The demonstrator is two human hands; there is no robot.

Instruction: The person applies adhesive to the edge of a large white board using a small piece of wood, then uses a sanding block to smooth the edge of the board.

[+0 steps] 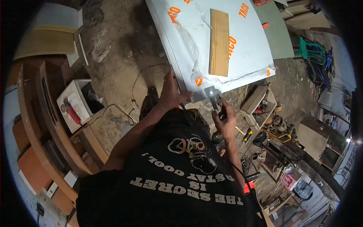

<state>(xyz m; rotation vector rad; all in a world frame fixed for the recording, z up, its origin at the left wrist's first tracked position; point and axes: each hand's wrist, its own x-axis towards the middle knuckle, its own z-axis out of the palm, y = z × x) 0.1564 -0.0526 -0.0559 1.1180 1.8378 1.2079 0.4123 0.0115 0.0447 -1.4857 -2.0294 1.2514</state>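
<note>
A white panel (249,32), partly covered by loose clear film (188,43) with orange printing, lies in front of me. At its near left corner is my left hand (171,95), thumb and index finger spread apart, thumb at the edge. My right hand (226,120) is wrapped round a corded power tool that looks like a trim router (214,97). Its silver base meets the panel's near edge, just right of the left hand. A flat wooden strip (219,42) lies lengthwise on the panel.
On the left, a red angle grinder (71,111) rests on a white box (72,97), beside brown wooden frames (56,125). Cords cross the floor. At right stand an open wooden box (261,99), scattered tools and a green plastic chair (311,51).
</note>
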